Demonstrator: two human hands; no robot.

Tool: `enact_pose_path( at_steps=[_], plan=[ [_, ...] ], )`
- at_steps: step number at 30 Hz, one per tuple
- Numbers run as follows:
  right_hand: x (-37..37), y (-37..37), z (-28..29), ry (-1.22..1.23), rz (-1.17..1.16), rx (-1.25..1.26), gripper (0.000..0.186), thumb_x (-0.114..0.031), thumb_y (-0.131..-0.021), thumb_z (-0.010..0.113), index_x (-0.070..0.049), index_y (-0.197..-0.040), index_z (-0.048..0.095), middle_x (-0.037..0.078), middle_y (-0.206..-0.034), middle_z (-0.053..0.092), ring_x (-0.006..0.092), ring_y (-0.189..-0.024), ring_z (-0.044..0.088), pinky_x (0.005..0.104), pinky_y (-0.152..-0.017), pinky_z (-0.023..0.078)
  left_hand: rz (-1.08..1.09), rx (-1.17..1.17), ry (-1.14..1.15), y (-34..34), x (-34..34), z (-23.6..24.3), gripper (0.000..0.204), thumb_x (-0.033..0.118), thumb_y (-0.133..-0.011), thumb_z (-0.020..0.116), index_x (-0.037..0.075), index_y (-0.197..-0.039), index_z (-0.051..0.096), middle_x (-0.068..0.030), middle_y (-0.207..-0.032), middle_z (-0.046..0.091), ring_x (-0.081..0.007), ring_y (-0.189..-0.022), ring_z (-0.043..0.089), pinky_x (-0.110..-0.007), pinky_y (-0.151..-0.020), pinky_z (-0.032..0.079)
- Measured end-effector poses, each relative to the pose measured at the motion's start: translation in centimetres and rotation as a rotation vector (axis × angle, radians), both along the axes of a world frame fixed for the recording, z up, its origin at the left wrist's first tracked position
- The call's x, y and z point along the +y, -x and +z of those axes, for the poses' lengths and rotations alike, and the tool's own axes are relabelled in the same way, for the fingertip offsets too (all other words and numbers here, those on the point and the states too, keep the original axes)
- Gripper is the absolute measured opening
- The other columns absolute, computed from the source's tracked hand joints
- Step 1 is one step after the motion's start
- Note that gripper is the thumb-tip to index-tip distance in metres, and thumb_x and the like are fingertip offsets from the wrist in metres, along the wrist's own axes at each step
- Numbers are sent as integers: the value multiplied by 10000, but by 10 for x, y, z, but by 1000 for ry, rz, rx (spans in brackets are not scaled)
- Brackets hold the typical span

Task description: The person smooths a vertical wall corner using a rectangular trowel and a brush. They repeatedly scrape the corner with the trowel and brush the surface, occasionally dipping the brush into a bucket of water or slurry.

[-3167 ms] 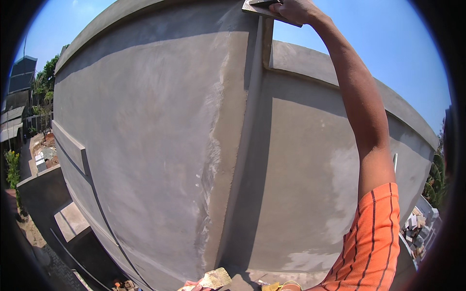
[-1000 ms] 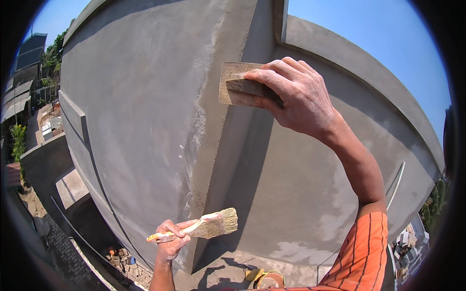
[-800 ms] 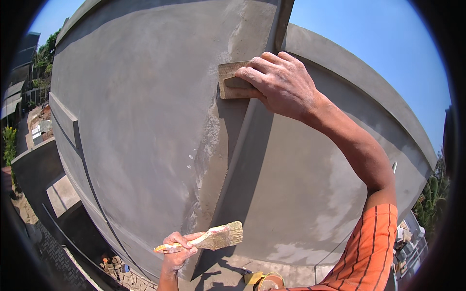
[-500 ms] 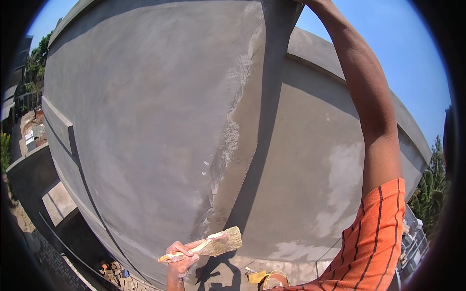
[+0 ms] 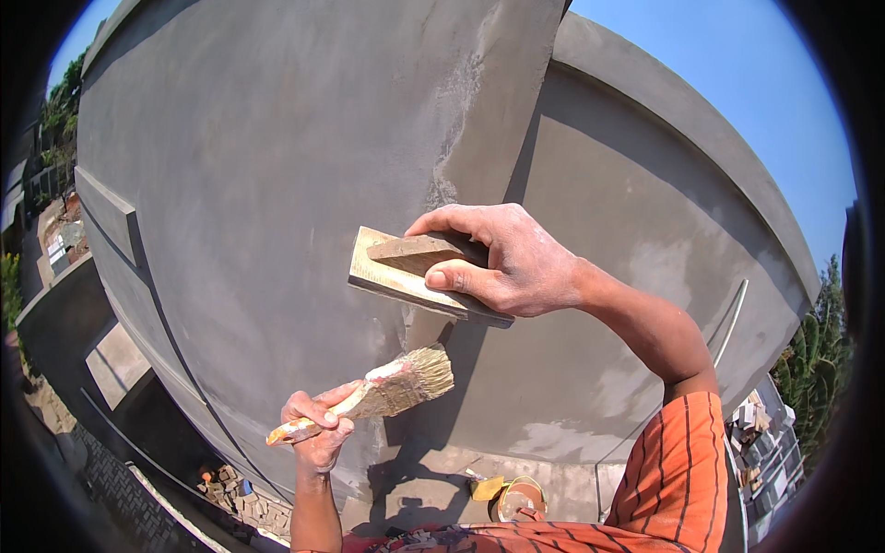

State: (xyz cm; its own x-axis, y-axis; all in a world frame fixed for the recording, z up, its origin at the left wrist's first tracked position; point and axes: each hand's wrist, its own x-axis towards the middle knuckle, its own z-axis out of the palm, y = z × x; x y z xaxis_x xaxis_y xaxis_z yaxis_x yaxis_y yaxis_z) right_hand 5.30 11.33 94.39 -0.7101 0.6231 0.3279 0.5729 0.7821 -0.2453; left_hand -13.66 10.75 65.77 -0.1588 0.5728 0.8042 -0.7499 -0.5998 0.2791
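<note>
My right hand (image 5: 525, 263) is wrapped round the handle of a wooden plastering float (image 5: 383, 274), which is held level before the corner of a grey rendered wall (image 5: 277, 184). Thumb and fingers close on the handle from either side. Lower and to the left, my left hand (image 5: 318, 426) grips the handle of a wide, mortar-crusted brush (image 5: 406, 382). Its pale bristles point right and slightly up, just beneath the float. Along the wall's corner runs a browner strip of render (image 5: 512, 101) with a rough, whitish edge. The float hides part of it.
Below stand a bucket (image 5: 522, 500) and a yellow object (image 5: 487, 488) on the ground. A second wall (image 5: 599, 212) recedes to the right, with a thin pale pole (image 5: 733, 323) in front. Bricks (image 5: 238, 498) lie lower left, stacked blocks (image 5: 765, 452) at right.
My right hand has come down from the top of the corner to the middle, and the float now shows. My left hand with the brush has risen a little and shifted left.
</note>
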Motion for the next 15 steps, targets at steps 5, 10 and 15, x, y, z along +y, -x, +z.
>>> enact_pose_path(
  at_steps=[5,10,15],
  plan=[
    [19,-24,-52,614,57,327,458,-392,-934,606,8,-1158,601,74,-972,662,119,-857,597,293,-777,491,-26,-69,-75,-6,11,24,319,10,-808,743,121,-924,466,-294,-1249,575,-357,-1201,567,-470,-993,469],
    [16,-58,-52,713,2,451,384,-318,-963,582,3,-1173,598,33,-996,648,66,-867,577,242,-765,482,-25,-19,-56,-3,33,41,267,-2,-799,751,89,-877,513,-346,-1174,591,-373,-1160,594,-471,-986,471],
    [-14,-110,-32,487,-112,640,447,-380,-930,622,-13,-1185,608,29,-971,645,67,-857,581,234,-762,482,-23,423,-197,37,78,144,204,-2,-794,745,101,-801,569,-263,-1013,677,-342,-1091,641,-452,-918,530]
  ],
)
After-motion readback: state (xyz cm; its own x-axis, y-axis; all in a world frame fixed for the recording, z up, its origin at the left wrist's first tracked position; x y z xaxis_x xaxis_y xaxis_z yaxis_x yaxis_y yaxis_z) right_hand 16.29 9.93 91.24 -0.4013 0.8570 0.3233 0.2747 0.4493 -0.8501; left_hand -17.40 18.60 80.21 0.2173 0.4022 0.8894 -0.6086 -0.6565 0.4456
